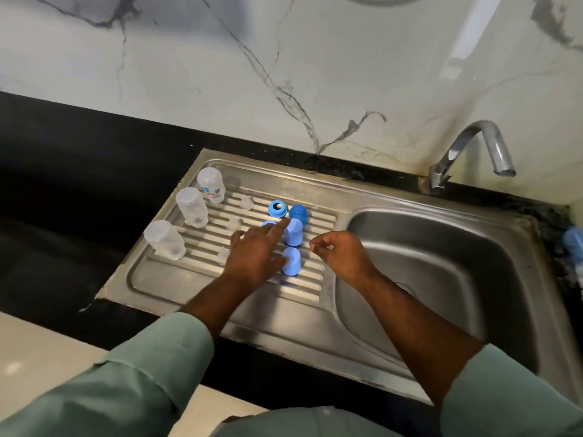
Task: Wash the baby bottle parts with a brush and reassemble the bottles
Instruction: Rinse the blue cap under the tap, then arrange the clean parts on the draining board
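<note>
Over the ribbed draining board (315,280) of a steel sink (441,279), set into a dark tabletop (79,171). Three clear bottles (191,207) upside down along the board's left edge: one at the back with printed markings, one in the middle, one nearest at the front, each apart from the next. Three clear teats (246,202) scattered on the ribs just right of the bottles, small and hard to make out. Blue parts clustered mid-board: a screw ring (277,208) with its hole facing up, a darker blue rounded cap (298,213) just beside it, a pale blue cap (294,231) in front of those, another pale blue cap (291,261) nearer still, and a further pale blue piece (268,224) half hidden behind the fingers.

Left hand (255,253) stretched over the board, fingers straight and spread, index fingertip reaching toward the gap between ring and pale cap, gripping nothing; contact with the parts not clear. Right hand (342,255) hovering at the seam between board and basin, fingers loosely curled, thumb and forefinger close together, nothing visible between them. Curved steel tap (473,146) at the back right, spout over the basin. Blurred blue object (572,242) on the tabletop at the far right edge. Green sleeves (126,383) on both forearms.
</note>
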### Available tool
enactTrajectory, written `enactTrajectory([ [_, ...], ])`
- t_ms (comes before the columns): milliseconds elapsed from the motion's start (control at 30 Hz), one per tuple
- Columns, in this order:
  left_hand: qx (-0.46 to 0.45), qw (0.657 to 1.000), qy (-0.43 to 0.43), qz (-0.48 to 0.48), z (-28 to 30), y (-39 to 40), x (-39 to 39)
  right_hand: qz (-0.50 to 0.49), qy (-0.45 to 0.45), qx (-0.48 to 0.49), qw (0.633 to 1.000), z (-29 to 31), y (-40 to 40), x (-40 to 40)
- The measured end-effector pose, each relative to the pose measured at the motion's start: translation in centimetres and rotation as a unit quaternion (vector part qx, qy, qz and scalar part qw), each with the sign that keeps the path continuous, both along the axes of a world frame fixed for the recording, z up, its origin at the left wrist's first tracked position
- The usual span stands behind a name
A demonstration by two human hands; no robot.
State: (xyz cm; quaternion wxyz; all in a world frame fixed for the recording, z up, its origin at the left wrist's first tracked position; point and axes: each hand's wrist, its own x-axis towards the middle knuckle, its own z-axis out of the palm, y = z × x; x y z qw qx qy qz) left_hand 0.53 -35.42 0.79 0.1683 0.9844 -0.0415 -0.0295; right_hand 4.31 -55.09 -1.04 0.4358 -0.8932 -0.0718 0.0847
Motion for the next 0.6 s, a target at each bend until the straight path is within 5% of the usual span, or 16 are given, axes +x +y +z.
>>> enactTrajectory([
  [200, -0.131, 0.984, -0.109, 0.057, 4.4, 5.3, 3.0, 0.012, -0.037, 0.021, 0.999, 3.3, 3.0, 3.9],
  [333, -0.373, 0.89, -0.26, 0.041, 9.6, 5.5, 6.3, 0.012, -0.126, -0.026, 0.992, 5.3, 5.5, 6.7],
  [400, -0.298, 0.914, -0.273, -0.031, 9.2, 5.7, 9.2, -0.026, -0.178, -0.052, 0.982, 5.6, 6.4, 7.5],
  [467, -0.01, 0.997, -0.046, -0.061, 7.6, 6.3, 12.0, -0.05, -0.179, -0.076, 0.98, 5.1, 7.4, 8.3],
  [500, 0.121, 0.989, 0.066, -0.057, 6.4, 7.0, 12.7, -0.039, -0.14, -0.11, 0.983, 4.6, 8.1, 8.6],
  [533, 0.162, 0.979, 0.111, -0.056, 5.5, 7.4, 13.0, -0.017, -0.091, -0.165, 0.982, 4.1, 8.7, 8.8],
  [600, 0.107, 0.99, 0.067, -0.062, 4.3, 8.0, 13.8, 0.004, -0.037, -0.271, 0.962, 3.3, 9.9, 9.6],
])
